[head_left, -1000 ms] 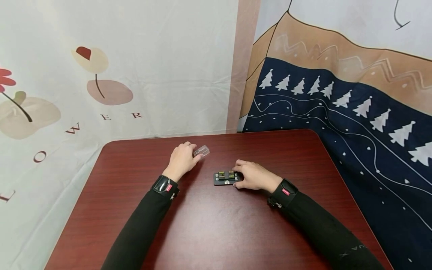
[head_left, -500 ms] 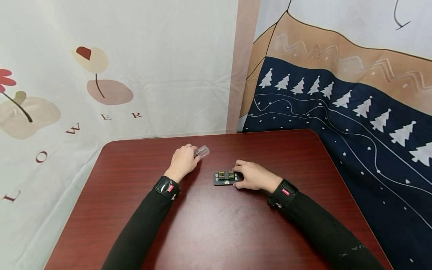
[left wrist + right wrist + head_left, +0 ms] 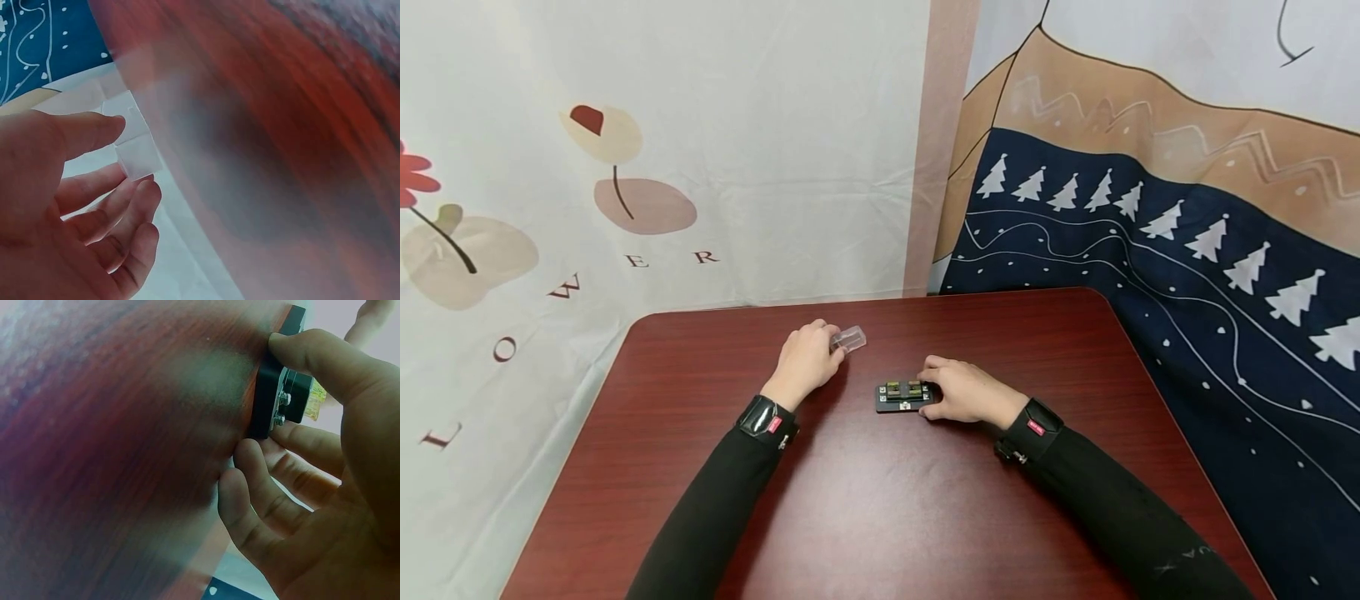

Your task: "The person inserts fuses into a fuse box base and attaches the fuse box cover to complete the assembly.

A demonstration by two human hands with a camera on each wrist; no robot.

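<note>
My left hand pinches a small clear plastic cover near the back edge of the table. In the left wrist view, the thumb lies on one side of that cover and fingers are on the other. Closer to the table's middle, my right hand grips the right end of a black fuse holder, which rests on the table. Two yellow-green pieces show on its top. Seen from the right wrist, the thumb is at one edge of the holder's base, fingers at the opposite edge. The holder's right end is partly hidden by the hand.
The reddish-brown table has rounded back corners. Behind it hangs a pale printed cloth, and a dark blue cloth with white trees drops along the right side.
My left hand has shifted very slightly toward me, and the clear cover's angle has changed a little. The right hand and the fuse holder stay in place.
</note>
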